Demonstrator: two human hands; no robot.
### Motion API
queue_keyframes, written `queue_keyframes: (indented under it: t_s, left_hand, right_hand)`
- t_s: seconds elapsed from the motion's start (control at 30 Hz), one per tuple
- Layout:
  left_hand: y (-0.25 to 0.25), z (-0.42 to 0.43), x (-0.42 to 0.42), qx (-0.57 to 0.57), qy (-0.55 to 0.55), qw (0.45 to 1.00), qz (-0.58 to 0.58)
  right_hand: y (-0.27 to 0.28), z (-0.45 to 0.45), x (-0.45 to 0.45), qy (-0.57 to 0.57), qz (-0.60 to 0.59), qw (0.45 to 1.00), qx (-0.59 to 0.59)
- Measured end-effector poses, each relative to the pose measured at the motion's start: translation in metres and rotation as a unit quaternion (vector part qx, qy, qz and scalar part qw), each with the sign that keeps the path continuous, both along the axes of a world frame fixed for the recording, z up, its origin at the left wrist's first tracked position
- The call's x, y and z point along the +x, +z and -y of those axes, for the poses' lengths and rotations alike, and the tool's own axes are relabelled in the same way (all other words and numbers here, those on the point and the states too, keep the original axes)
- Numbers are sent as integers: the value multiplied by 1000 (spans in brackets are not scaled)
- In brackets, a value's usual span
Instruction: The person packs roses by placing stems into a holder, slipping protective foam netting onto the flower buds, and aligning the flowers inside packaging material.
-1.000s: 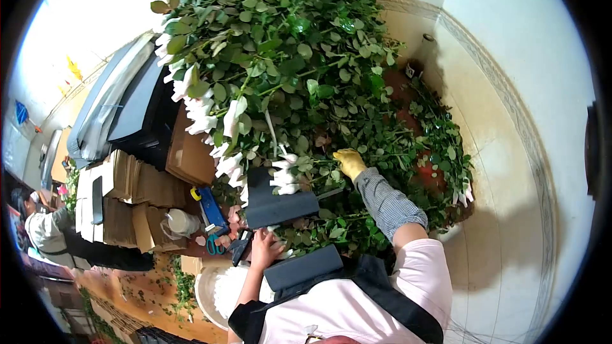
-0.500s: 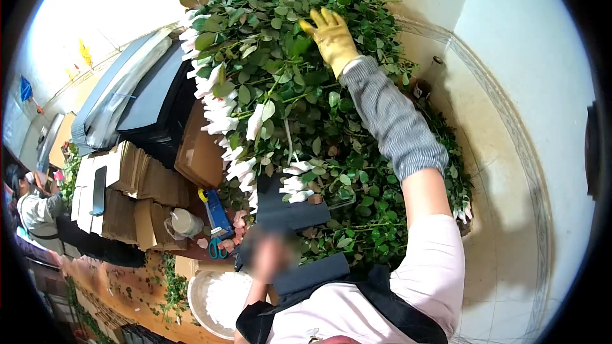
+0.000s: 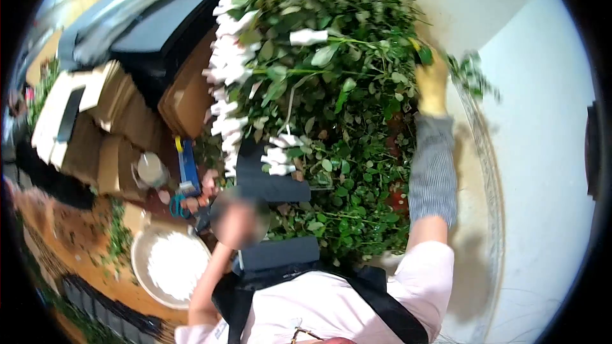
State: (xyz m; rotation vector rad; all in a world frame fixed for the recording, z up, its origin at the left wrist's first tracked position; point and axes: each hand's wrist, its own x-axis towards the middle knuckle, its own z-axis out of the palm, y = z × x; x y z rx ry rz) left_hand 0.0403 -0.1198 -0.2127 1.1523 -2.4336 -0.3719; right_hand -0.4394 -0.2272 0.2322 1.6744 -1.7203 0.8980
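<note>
right hand [image 3: 432,83] at the pile's [image 3: 357,134] right edge, fingers clamped round a rose [image 3: 309,37], its white head over the pile; left hand [image 3: 237,222] blurs by the pile's lower left, fingers impossible to tell

Camera: single, head-worn | Facing: forward and steeply down | Range: close, wearer's pink shirt [image 3: 325,306] at bottom edge | Field: wide, round, dark-cornered, leafy stems [image 3: 357,172] mid-view, pale wall [image 3: 529,172] at right
</note>
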Motion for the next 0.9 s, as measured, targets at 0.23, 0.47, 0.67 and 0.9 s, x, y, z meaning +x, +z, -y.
queue_keyframes:
  t_s: [0.23, 0.47, 0.67, 0.9]
  left_hand:
    - [18, -3, -11, 93, 48, 994, -1]
    - [32, 2, -12, 133, 22, 989, 58]
    - [-7, -4, -9, 72, -1, 997, 17]
    - [4, -6, -6, 50, -3, 999, 5]
  right_hand:
    - [-114, -170, 144, 161, 293, 878, 342]
    - [-331, -240, 161, -10, 106, 885, 454]
    - [-296, -229, 190, 27, 56, 947, 314]
    - [-335, -245, 175, -88, 61, 902, 418]
